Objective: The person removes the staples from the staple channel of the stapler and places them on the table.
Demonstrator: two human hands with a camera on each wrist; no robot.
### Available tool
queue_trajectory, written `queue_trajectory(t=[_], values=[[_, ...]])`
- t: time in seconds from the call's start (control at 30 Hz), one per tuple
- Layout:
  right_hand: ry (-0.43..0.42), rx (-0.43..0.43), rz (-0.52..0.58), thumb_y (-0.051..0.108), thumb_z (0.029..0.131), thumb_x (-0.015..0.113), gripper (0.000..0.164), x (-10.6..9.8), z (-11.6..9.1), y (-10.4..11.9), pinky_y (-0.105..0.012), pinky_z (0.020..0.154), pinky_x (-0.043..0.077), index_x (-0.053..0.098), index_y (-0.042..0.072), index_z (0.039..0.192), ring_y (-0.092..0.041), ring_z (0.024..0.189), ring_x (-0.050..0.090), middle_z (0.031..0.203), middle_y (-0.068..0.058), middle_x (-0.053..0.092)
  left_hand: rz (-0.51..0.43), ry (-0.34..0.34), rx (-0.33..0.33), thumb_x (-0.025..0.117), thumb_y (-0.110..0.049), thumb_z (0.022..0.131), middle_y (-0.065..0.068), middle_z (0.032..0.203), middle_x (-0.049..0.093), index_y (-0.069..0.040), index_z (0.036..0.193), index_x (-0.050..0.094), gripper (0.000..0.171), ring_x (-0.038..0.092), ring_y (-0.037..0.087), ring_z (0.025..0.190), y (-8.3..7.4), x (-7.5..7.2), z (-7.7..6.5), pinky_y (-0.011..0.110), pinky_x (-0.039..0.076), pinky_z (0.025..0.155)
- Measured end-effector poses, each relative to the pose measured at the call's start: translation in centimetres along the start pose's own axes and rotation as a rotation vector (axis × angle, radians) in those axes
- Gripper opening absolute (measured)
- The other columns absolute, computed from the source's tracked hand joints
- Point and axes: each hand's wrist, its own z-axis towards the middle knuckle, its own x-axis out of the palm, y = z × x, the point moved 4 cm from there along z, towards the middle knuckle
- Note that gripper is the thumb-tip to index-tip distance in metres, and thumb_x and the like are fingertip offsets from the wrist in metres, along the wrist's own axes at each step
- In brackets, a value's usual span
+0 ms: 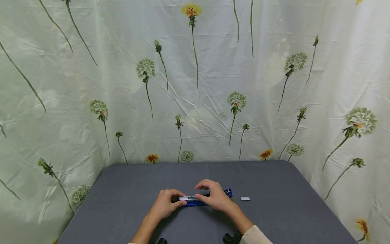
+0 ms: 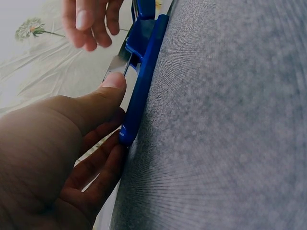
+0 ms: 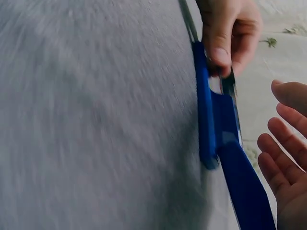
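Note:
A blue stapler (image 1: 195, 204) lies on the grey table with its top arm (image 3: 247, 187) swung open and back to the right. Its metal staple channel (image 2: 115, 64) is exposed above the blue base (image 3: 204, 110). My left hand (image 1: 166, 203) pinches the channel at its left end, thumb on the near side and fingers behind. Above the middle of the stapler hovers my right hand (image 1: 216, 196), fingers apart and loosely bent. In the right wrist view this hand (image 3: 290, 143) is beside the stapler with nothing in its grasp.
A small whitish block (image 1: 245, 199), perhaps a strip of staples, lies to the right of the stapler. The grey-covered table (image 1: 137, 179) runs back to a flower-printed curtain (image 1: 195, 101), which also hangs along both sides.

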Motion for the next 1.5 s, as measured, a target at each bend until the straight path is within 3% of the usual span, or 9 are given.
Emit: queue_trajectory(t=[0.5, 1.03, 1.27, 1.5], values=[[0.066, -0.044, -0.124, 0.023, 0.096, 0.076, 0.016, 3.0, 0.6, 0.6, -0.030, 0.087, 0.055, 0.074, 0.015, 0.110, -0.014, 0.101, 0.067, 0.111, 0.001, 0.070, 0.004, 0.000, 0.031, 0.083, -0.032, 0.088, -0.008, 0.097, 0.078, -0.023, 0.102, 0.081, 0.016, 0.070, 0.000, 0.085, -0.2, 0.0, 0.1, 0.022, 0.055, 0.073], [0.115, -0.010, -0.288, 0.027, 0.097, 0.075, 0.012, 3.7, 0.5, 1.0, -0.032, 0.093, 0.054, 0.076, 0.019, 0.105, -0.009, 0.107, 0.063, 0.111, 0.008, 0.067, -0.008, 0.004, 0.032, 0.082, -0.036, 0.088, -0.008, 0.096, 0.078, -0.025, 0.099, 0.081, 0.016, 0.069, 0.000, 0.083, 0.0, -0.1, 0.3, 0.023, 0.054, 0.073], [0.065, -0.006, -0.233, 0.027, 0.097, 0.074, 0.010, 4.0, 0.4, 1.2, -0.031, 0.092, 0.054, 0.075, 0.018, 0.101, -0.009, 0.105, 0.064, 0.110, 0.008, 0.068, -0.009, 0.003, 0.028, 0.082, -0.036, 0.088, -0.009, 0.096, 0.078, -0.025, 0.100, 0.081, 0.016, 0.069, -0.001, 0.084, 0.1, -0.1, 0.2, 0.023, 0.054, 0.073], [-0.038, -0.035, -0.165, 0.028, 0.095, 0.076, 0.012, 4.1, 0.5, 1.3, -0.032, 0.088, 0.055, 0.075, 0.018, 0.102, -0.011, 0.099, 0.067, 0.104, 0.005, 0.071, 0.003, -0.008, 0.035, 0.081, -0.039, 0.088, -0.011, 0.096, 0.077, -0.027, 0.100, 0.081, 0.016, 0.068, 0.000, 0.085, 0.2, 0.0, -0.1, 0.023, 0.054, 0.075]])
